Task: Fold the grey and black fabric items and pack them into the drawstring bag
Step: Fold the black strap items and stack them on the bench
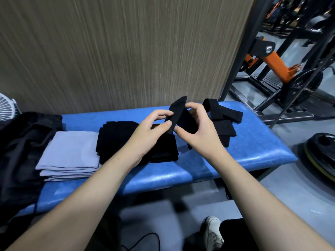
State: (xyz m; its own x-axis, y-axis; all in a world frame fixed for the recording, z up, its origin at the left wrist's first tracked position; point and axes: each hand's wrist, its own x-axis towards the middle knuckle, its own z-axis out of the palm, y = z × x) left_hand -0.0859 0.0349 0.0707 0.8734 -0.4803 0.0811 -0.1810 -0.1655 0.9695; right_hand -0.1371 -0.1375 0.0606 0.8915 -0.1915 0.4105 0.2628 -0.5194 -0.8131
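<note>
Both hands hold one small black fabric piece above the blue bench. My left hand pinches its lower left edge between thumb and fingers. My right hand grips its right side, fingers curled over the top. Under my left hand lies a folded black stack. A folded grey stack sits to its left. More black strips lie loose at the bench's far right. A crumpled black fabric bag covers the bench's left end.
A wood-grain wall panel rises right behind the bench. Gym equipment with orange parts stands at the right rear, and a weight plate lies on the floor at right. A white shoe shows below the bench.
</note>
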